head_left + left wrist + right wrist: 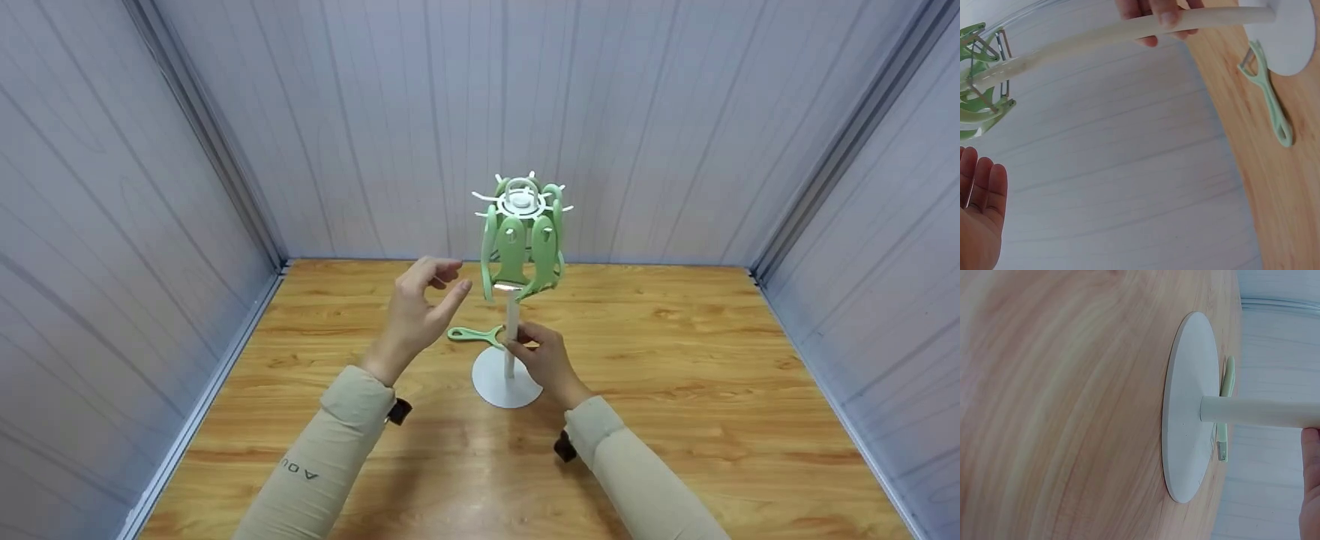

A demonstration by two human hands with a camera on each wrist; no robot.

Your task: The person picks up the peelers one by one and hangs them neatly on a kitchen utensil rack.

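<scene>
A white rotating-style rack with hooks carries several green peelers hanging around its top. Its pole rises from a round white base resting on the table. My right hand grips the pole low down, thumb and fingers around it; only part of that hand shows in the right wrist view. To the left of the hanging peelers, my left hand is raised with relaxed fingers and holds nothing. One loose green peeler lies on the table beside the base, its blade end partly behind the pole in the head view.
The wooden tabletop is bounded by pale panel walls at the back, left and right. The rack stands near the table's middle, with the back wall behind it.
</scene>
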